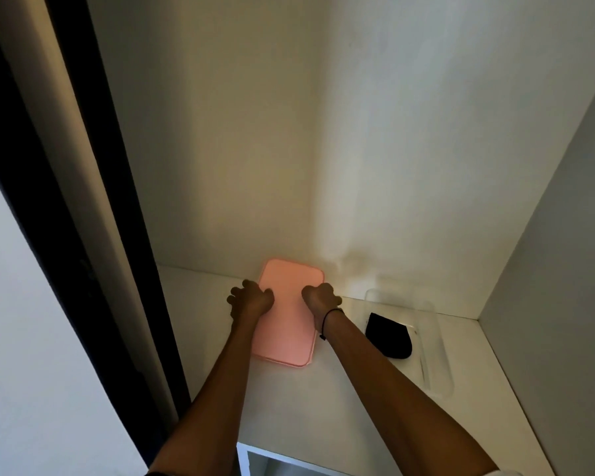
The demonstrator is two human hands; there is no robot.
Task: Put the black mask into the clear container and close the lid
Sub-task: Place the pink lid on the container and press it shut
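A pink lid lies flat on the white shelf. My left hand curls over its left long edge and my right hand over its right long edge, fingers bent onto the lid. To the right stands the clear container, lidless, with the black mask lying inside it near its left wall. A dark band circles my right wrist.
The shelf sits in a white alcove, with a back wall behind the lid and a grey side wall on the right. A dark door frame runs down the left. An open compartment shows below the shelf's front edge.
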